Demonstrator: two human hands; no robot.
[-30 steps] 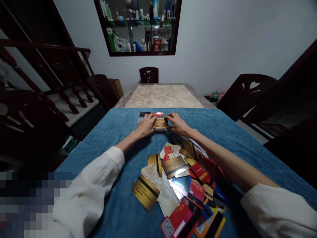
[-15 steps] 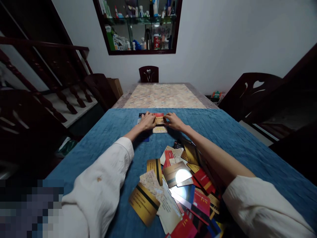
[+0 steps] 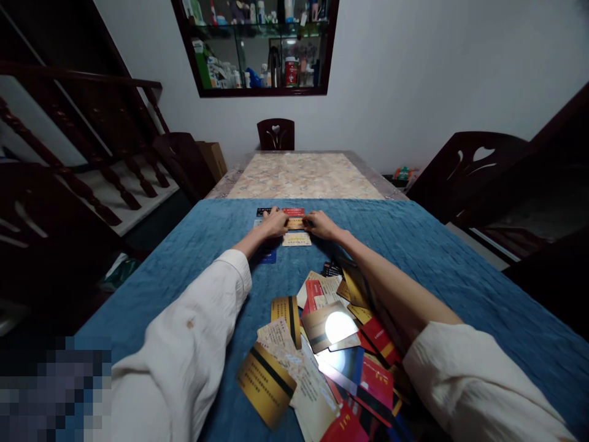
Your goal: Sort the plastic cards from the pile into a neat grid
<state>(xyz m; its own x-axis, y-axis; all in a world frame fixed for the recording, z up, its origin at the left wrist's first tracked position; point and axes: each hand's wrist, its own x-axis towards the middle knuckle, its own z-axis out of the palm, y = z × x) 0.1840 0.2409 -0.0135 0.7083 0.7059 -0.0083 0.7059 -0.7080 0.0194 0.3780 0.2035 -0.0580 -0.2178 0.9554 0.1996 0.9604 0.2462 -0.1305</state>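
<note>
Both hands reach to the far part of the blue cloth. Between them an orange-gold card (image 3: 295,223) is gripped at its two ends. My left hand (image 3: 275,222) pinches its left end, fingers bent. At the right end, the fingers of my right hand (image 3: 321,224) are closed on the card. Just beyond it lies a red card (image 3: 294,212), and on the near side a cream card (image 3: 297,239). A black card (image 3: 263,212) shows behind my left hand. Part of a blue card (image 3: 269,255) sticks out below my left wrist.
A loose heap of bank-style cards and paper slips covers the near cloth, with a gold card (image 3: 267,383) at its left and a red card (image 3: 376,380) at its right. Dark wooden chairs (image 3: 276,134) stand around the table. A glass-shelved cabinet (image 3: 262,93) is on the wall.
The orange-gold card has come down flatter between the red and cream cards, still held by both hands. My right forearm has shifted slightly left. The heap looks unchanged.
</note>
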